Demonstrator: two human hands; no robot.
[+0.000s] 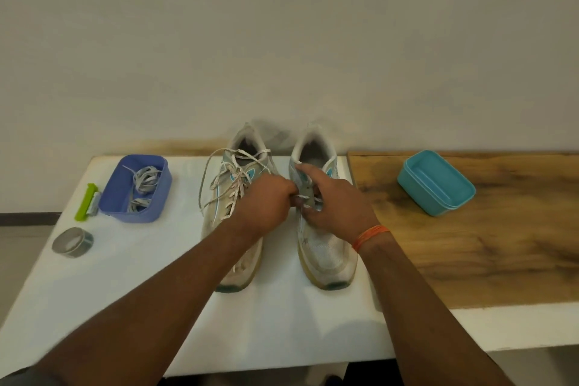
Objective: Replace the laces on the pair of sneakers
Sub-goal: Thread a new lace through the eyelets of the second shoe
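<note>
- The pair of sneakers stands side by side on the white desk near its far edge, toes toward the person, heels toward the wall
- The left sneaker still carries its old lace, which looks untied and slack, with loops spilling over the upper and down its left side; that lace is not yet out of the eyelets
- The right sneaker is the one being worked on: both hands meet over its lacing area
- The left hand is curled tight and seems to pinch a bit of white lace at the middle of that shoe
- The right hand has its forefinger stretched up along the tongue while the other fingers curl at the lace area; the fingers hide the eyelets, so I cannot tell how much lace is still threaded there
- The blue tray sits toward the far left corner of the desk and holds a heap of grey laces, probably the replacements, untouched by either hand
- Just left of the tray lies a green clip, and nearer the left edge a roll of tape
- A teal box rests on the wooden part of the desk, well apart to the right
- Judged from this, the task is early: old laces are still coming off, and threading the grey ones into both shoes remains
</note>
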